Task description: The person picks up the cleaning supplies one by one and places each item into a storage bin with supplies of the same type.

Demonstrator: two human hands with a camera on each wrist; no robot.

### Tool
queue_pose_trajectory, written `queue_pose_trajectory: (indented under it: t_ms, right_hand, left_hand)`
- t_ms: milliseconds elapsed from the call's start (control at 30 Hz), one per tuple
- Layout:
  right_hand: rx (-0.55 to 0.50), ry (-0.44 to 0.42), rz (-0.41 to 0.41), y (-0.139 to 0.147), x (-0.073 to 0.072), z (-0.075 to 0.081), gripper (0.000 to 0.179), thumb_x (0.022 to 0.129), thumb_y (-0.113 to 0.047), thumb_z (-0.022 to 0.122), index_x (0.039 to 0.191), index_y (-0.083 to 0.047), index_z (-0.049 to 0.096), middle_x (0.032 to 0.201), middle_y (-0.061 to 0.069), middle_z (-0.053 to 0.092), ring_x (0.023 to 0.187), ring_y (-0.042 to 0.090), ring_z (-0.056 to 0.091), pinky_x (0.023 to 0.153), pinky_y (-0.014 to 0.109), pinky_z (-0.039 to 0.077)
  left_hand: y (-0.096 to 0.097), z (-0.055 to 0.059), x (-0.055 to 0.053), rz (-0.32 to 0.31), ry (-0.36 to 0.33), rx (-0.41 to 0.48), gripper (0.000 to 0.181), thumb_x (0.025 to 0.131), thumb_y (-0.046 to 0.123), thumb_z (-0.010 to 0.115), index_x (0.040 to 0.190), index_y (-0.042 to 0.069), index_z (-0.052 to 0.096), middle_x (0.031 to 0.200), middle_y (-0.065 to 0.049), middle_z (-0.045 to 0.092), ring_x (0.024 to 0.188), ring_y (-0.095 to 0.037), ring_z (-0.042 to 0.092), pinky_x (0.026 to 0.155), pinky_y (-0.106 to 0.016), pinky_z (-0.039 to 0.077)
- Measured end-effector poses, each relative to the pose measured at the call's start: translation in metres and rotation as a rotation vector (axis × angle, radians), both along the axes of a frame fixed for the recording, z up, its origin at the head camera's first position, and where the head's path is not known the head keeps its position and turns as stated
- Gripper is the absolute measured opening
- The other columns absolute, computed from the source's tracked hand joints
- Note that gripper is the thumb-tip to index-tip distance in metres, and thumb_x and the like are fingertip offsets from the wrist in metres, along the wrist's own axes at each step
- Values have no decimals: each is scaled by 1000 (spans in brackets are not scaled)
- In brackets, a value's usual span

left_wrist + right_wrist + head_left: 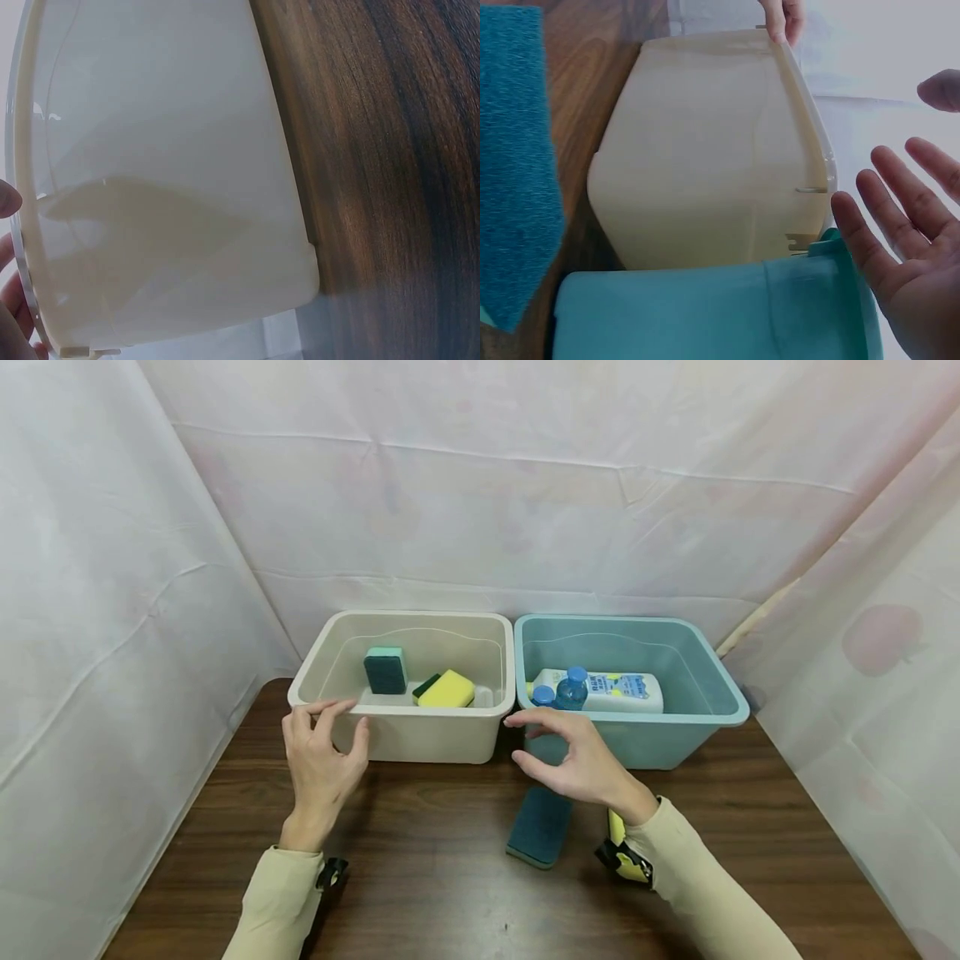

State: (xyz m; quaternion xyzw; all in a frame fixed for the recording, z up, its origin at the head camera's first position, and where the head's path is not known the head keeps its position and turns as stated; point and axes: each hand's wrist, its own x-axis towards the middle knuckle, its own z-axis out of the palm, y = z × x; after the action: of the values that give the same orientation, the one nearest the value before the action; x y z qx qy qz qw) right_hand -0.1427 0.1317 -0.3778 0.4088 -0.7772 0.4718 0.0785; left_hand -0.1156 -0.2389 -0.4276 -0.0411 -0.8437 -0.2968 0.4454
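Observation:
My left hand (322, 760) is at the front left corner of a beige plastic bin (427, 735). Its fingers lie loosely over the rim, and the thumb is apart from them in front of the wall. In the right wrist view its fingertips show at the far rim. My right hand (573, 756) hovers by the front left corner of a blue bin (675, 742), fingers spread and nothing held. Inside the beige bin are a green sponge (386, 672) on its edge and a yellow sponge (450, 689). A dark green scouring sponge (540, 827) lies below my right hand.
In the blue bin lie a white bottle with a printed label (622, 692) and two blue-capped bottles, one (573, 690) beside the other (543, 695). A yellow item (633, 865) is partly hidden by my right wrist. Curtains (487, 510) enclose the wooden table (420, 877).

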Motion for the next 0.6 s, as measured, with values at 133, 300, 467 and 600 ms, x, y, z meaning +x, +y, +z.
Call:
queue_pose_trajectory:
  t_ms: [133,300,467,600]
  right_hand:
    - [47,5,-20,3,3,-6,45,92,-13,80,135,-20,70,133,-2,74,114,12,71,93,42,62]
    - [99,-2,-32,6,5,-15,46,93,-18,81,137,-23,69,134,-3,73,116,11,69,93,37,62]
    - [161,-22,-26,11,10,-22,47,94,-23,81,139,-24,67,136,-3,71,121,12,67,94,34,61]
    - [228,-30,-57,16,14,-26,49,94,-29,81,140,-25,67,138,-5,71,123,12,66,94,33,60]
  left_hand:
    - [-1,0,1,0,-14,-2,33,94,28,74,117,5,77,122,-23,61,110,-49,48,94,-57,38]
    - [-1,-1,-1,-2,-7,0,33,93,28,74,117,4,78,122,-23,62,109,-49,49,94,-57,38]
    - [-1,0,0,-3,-11,0,33,94,28,74,117,5,77,123,-23,62,110,-49,49,94,-57,38]
    - [-1,0,0,-3,-12,1,33,94,28,74,117,5,77,122,-23,62,110,-49,49,94,-57,38]
